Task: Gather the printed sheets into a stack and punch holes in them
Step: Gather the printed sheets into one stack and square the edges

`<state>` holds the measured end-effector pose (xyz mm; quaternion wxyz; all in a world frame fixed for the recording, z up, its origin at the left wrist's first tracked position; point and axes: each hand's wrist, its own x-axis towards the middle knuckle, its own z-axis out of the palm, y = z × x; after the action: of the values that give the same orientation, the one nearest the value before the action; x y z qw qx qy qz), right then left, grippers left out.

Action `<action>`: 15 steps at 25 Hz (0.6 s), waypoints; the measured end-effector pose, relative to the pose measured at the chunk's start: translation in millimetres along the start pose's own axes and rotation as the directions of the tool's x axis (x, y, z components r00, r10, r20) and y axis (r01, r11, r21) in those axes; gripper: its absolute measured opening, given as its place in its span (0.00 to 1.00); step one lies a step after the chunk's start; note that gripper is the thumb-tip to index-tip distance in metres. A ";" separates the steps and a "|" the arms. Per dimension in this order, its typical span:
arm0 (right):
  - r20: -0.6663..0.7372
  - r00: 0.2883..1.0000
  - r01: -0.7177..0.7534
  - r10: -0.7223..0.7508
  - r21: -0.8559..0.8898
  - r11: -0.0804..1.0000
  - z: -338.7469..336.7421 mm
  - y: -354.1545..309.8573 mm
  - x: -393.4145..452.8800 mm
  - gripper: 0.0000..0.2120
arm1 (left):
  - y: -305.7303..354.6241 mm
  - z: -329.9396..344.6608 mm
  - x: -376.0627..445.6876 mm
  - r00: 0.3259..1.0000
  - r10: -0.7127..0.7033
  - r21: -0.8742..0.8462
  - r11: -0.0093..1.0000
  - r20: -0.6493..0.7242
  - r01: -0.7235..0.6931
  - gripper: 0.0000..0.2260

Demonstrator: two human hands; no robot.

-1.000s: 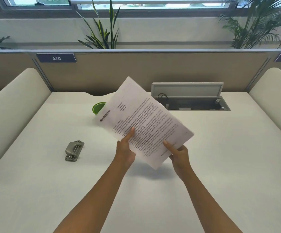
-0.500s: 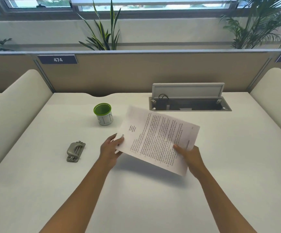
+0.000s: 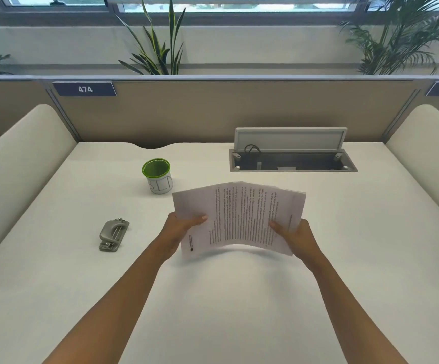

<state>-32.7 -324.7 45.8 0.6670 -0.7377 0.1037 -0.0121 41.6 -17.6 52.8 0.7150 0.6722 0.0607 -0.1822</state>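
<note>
Printed sheets (image 3: 239,216) held as one stack above mid-desk, clear of the surface, shadow under them. Stack bows upward in the middle, text lines running sideways, far edges slightly fanned so not fully squared. Left hand (image 3: 180,229) clamped on the stack's left short edge, thumb on top; right hand (image 3: 295,236) clamped on the right short edge, thumb on top too. Both hands closed on paper, w/ the stack's full width between them.

Hole punch (image 3: 113,235) grey, lies flat on the desk (image 3: 239,311), left of the left hand, toward the desk's left edge, well apart from the sheets, nothing touching it.

Cup (image 3: 158,176) w/ green rim and handwritten letters, upright, past the stack's far-left corner, near the desk's back edge. Cable tray (image 3: 293,162) recessed at back-right of desk, lid (image 3: 290,139) flipped up. Partition (image 3: 226,111) behind w/ tag "474" (image 3: 85,89); plants (image 3: 160,40) beyond it.
</note>
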 end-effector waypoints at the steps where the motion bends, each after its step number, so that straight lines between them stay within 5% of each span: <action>1: -0.032 0.999 0.022 -0.022 -0.005 1.000 1.3 -0.8 1.4 0.08 | -0.3 2.6 0.1 0.999 0.043 0.004 0.999 -0.018 -0.043 0.15; 5: -0.089 0.993 0.073 -0.076 -0.032 0.997 1.8 4.2 3.7 0.07 | -3.7 6.0 -2.6 0.988 0.139 0.021 0.990 -0.060 -0.138 0.20; 15: -0.072 0.997 0.011 -0.014 -0.041 0.999 6.7 32.5 -1.5 0.10 | -34.4 0.9 -6.5 0.993 0.115 -0.023 0.993 -0.036 -0.116 0.21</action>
<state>-37.6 -320.7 13.2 0.6476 -0.7508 0.1234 -0.0408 23.6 -18.4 22.7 0.7315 0.6687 0.0365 -0.1280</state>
